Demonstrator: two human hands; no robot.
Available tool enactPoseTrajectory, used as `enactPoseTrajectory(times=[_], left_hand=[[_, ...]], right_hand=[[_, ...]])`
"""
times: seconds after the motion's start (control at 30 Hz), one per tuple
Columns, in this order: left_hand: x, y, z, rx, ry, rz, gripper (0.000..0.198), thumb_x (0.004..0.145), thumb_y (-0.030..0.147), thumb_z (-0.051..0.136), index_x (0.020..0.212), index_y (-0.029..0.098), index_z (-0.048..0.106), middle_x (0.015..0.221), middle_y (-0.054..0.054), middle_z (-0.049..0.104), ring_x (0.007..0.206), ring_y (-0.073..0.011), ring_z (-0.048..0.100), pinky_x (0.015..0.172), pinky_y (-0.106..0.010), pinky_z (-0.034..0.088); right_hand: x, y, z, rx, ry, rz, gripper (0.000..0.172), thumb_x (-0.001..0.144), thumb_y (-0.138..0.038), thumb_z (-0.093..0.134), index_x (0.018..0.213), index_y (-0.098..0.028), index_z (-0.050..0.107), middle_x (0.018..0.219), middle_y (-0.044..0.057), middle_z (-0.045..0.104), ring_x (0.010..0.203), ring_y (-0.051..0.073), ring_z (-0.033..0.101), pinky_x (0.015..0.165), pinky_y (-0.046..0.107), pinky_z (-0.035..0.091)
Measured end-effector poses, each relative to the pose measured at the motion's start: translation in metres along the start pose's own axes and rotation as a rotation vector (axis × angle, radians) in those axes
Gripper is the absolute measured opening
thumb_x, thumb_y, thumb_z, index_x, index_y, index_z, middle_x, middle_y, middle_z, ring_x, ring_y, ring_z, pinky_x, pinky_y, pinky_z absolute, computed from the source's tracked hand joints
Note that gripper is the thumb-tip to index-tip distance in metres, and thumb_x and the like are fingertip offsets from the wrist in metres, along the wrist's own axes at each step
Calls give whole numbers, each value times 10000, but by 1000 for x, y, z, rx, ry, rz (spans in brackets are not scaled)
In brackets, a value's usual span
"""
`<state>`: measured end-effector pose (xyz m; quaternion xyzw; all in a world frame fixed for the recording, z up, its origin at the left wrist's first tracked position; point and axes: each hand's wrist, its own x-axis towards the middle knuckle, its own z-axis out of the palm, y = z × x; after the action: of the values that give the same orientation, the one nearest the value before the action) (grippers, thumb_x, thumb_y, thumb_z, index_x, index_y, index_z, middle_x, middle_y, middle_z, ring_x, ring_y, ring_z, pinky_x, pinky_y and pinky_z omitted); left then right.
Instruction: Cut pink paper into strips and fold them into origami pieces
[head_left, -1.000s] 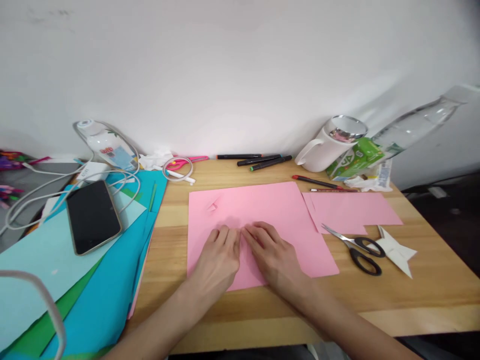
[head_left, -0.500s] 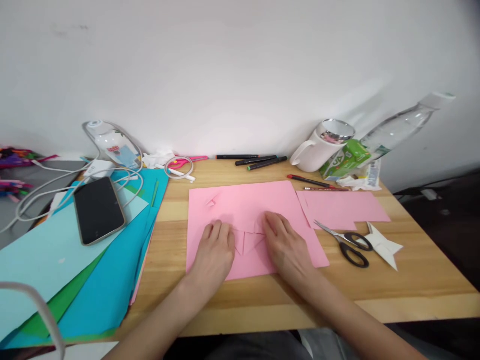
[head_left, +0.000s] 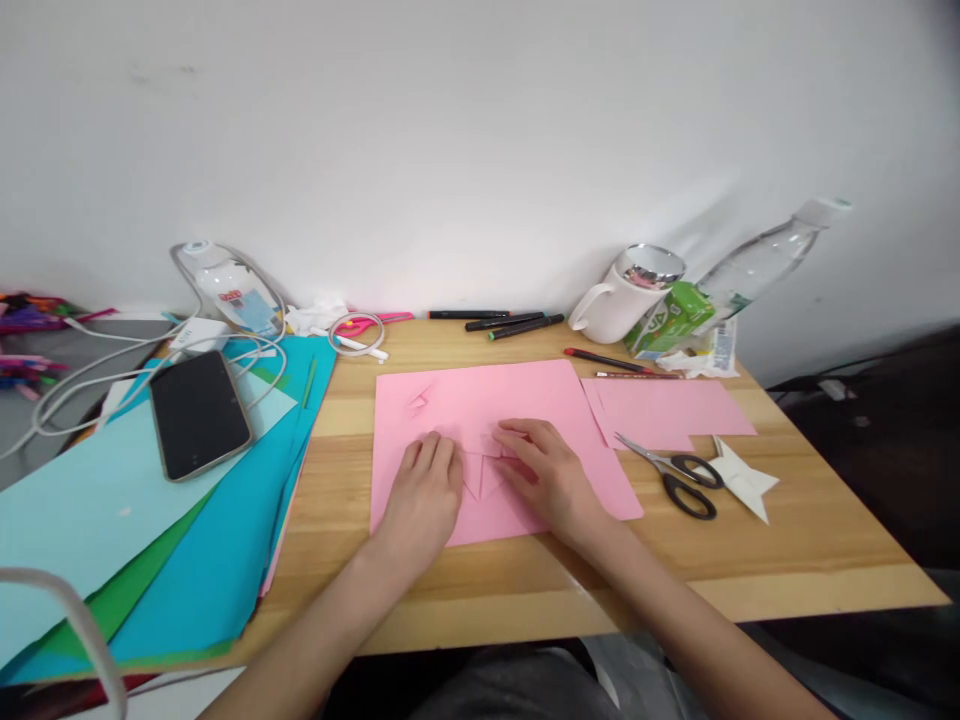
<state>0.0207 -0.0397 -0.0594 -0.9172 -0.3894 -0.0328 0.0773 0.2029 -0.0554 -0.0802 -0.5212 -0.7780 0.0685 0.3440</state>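
A folded piece of pink paper [head_left: 480, 472] with creases lies on a larger pink sheet [head_left: 517, 392]. My left hand [head_left: 426, 488] rests at the left end of the folded paper, its fingers curled down and closed on that edge. At the right end, the thumb and fingers of my right hand [head_left: 551, 470] are bent round a flap of the folded paper. Their tips partly hide the flap. A small folded pink scrap [head_left: 420, 400] sits on the sheet's upper left.
Black-handled scissors [head_left: 682, 480] and a white paper star [head_left: 746, 480] lie right, near pink offcuts [head_left: 675, 410]. Markers [head_left: 514, 322], a white mug [head_left: 619, 300], a green carton [head_left: 675, 318] and a bottle [head_left: 765, 262] line the back. Left are coloured papers [head_left: 202, 560] and a phone [head_left: 201, 415].
My right hand has shifted its fingers left and lifted slightly onto the flap of the folded paper. My left hand stays about where it was. The view has turned slightly right.
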Motion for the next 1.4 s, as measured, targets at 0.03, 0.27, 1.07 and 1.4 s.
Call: enactPoseTrajectory(times=[0.03,0.27,1.07,1.4], left_hand=[[-1,2,1,26,7,9,344,795,34,419,1112,0,550,1044,-208,583,1023,-295,519,858,-435,420],[-9,16,5,130,29,60,456,797,69,440,1251,62,473,1178,-274,551,1135,-358,503,917,-504,391],[-9,12,9,117,36,184,480,753,44,402,1219,-21,498,1311,-232,464,1185,-334,464,954,-426,430],[-7,10,3,133,-4,192,466,774,103,411,1218,7,513,1314,-194,479,1188,-330,461,963,-422,419]], right_hand=[[2,2,0,8,0,-12,221,845,-182,533,1057,-159,591,1042,127,582,975,225,535,792,390,524],[3,10,-12,-133,-155,-234,259,887,-115,422,1111,-90,551,1051,159,598,996,227,536,778,352,531],[7,4,0,-313,-65,-224,232,886,-75,372,837,-103,598,906,104,657,816,188,578,560,241,468],[15,-1,-4,-305,-112,-240,277,897,-94,350,813,-116,613,864,118,648,832,197,553,616,262,490]])
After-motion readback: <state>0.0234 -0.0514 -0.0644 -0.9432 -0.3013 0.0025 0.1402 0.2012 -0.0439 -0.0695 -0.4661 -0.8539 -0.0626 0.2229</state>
